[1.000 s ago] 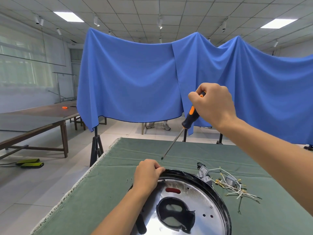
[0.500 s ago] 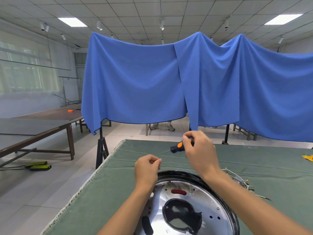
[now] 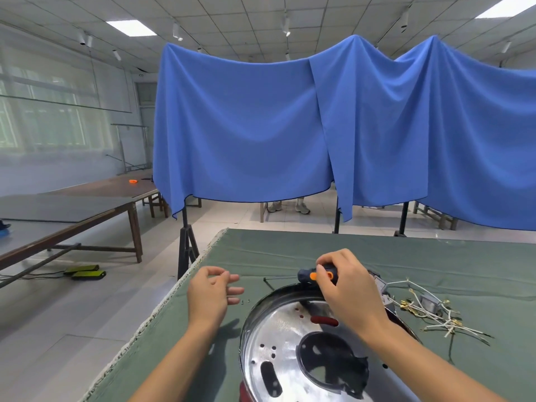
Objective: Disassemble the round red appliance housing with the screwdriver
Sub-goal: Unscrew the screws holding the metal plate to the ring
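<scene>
Since the earlier frame, our right hand lowered the screwdriver, grip clamped on its handle; left hand open. Housing, lower centre on counter: likely rigid, slick; hold at rim.

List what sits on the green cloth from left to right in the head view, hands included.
left hand → loose screws → screwdriver in the right hand → bundle of white wires.

right hand grips the screwdriver above the housing; left hand hovers open.
</scene>
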A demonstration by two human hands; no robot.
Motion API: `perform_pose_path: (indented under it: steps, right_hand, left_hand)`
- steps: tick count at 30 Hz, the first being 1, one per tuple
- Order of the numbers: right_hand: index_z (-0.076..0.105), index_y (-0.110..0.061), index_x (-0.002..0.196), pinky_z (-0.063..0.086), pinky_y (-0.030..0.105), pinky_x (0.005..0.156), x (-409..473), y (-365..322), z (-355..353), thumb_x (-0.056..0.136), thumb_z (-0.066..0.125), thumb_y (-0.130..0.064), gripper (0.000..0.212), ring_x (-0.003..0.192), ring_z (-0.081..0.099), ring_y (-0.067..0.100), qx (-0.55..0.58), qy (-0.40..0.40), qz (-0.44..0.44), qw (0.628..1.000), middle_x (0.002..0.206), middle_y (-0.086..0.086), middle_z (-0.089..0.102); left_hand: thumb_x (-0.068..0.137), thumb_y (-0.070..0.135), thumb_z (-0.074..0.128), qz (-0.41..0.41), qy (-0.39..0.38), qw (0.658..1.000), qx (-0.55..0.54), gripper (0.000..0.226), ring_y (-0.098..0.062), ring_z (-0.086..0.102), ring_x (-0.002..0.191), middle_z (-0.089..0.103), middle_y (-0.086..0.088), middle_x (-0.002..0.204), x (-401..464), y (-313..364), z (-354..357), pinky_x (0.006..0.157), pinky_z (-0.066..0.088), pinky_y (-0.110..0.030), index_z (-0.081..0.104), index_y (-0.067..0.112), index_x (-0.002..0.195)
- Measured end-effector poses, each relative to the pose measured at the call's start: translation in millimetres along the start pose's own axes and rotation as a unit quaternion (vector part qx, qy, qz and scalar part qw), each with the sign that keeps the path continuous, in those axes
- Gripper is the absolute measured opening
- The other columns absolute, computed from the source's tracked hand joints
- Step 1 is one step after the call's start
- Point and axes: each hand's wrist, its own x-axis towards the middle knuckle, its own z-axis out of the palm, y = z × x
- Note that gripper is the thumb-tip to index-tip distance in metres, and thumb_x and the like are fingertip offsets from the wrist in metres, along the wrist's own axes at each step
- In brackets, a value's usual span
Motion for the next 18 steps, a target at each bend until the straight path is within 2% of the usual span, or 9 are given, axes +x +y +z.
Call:
perform_pose_path:
  steps: [3, 6, 9, 12, 15, 18]
  right_hand:
    - [0.055, -0.030, 0.084, 0.044, 0.010, 0.058, -4, 1, 1, 0.090, 0.061, -0.023, 0.011, 0.080, 0.056, -0.004, 0.007, -0.001, -0.007, 1.000, 0.087, -0.017, 0.050]
    - [0.056, -0.027, 0.084, 0.045, 0.008, 0.064, -10, 3, 3, 0.088, 0.062, -0.020, 0.010, 0.091, 0.053, -0.006, 0.016, 0.007, -0.026, 1.000, 0.087, -0.018, 0.050]
    - [0.056, -0.026, 0.083, 0.045, 0.012, 0.057, -10, 4, 5, 0.086, 0.064, -0.019, 0.011, 0.091, 0.054, -0.003, 0.012, 0.014, -0.028, 0.999, 0.086, -0.017, 0.050]
    - [0.058, -0.023, 0.082, 0.049, 0.017, 0.060, -11, 5, 7, 0.084, 0.066, -0.015, 0.012, 0.079, 0.059, 0.003, 0.026, 0.017, -0.027, 0.999, 0.086, -0.015, 0.052]
    - [0.057, -0.024, 0.083, 0.049, 0.014, 0.059, -11, 5, 8, 0.084, 0.067, -0.013, 0.015, 0.076, 0.059, 0.002, 0.032, 0.018, -0.027, 0.999, 0.086, -0.011, 0.053]
    - [0.058, -0.023, 0.083, 0.050, 0.018, 0.058, -14, 5, 9, 0.084, 0.067, -0.014, 0.013, 0.075, 0.058, 0.003, 0.025, 0.014, -0.023, 0.999, 0.087, -0.009, 0.054]
  left_hand:
    - [0.092, -0.004, 0.052, -0.037, 0.002, 0.999, -0.022, 0.008, -0.023, 0.063, 0.055, 0.068, -0.020, 0.085, -2, -20, 0, 0.043, 0.051, -0.025, 0.059, -0.001, 0.090]
    - [0.091, -0.006, 0.052, -0.052, -0.008, 0.998, -0.028, 0.014, -0.019, 0.058, 0.048, 0.067, -0.019, 0.083, -4, -36, 1, 0.038, 0.047, -0.021, 0.061, -0.004, 0.101]
    - [0.092, -0.004, 0.049, -0.013, -0.015, 1.000, 0.015, 0.023, -0.019, 0.059, 0.044, 0.068, -0.014, 0.084, 0, -39, 0, 0.036, 0.044, -0.020, 0.055, 0.009, 0.110]
    - [0.090, -0.004, 0.048, 0.023, -0.010, 0.998, 0.054, 0.019, -0.017, 0.054, 0.035, 0.068, -0.014, 0.076, 0, -40, -1, 0.033, 0.038, -0.018, 0.051, 0.012, 0.098]
    - [0.089, -0.006, 0.048, 0.022, -0.027, 0.997, 0.063, 0.016, -0.016, 0.053, 0.034, 0.068, -0.015, 0.072, -3, -40, 1, 0.034, 0.037, -0.017, 0.055, 0.008, 0.085]
    - [0.090, -0.005, 0.052, 0.013, -0.041, 0.997, 0.056, 0.012, -0.011, 0.059, 0.040, 0.068, -0.015, 0.076, -5, -40, 2, 0.038, 0.044, -0.018, 0.060, 0.003, 0.088]
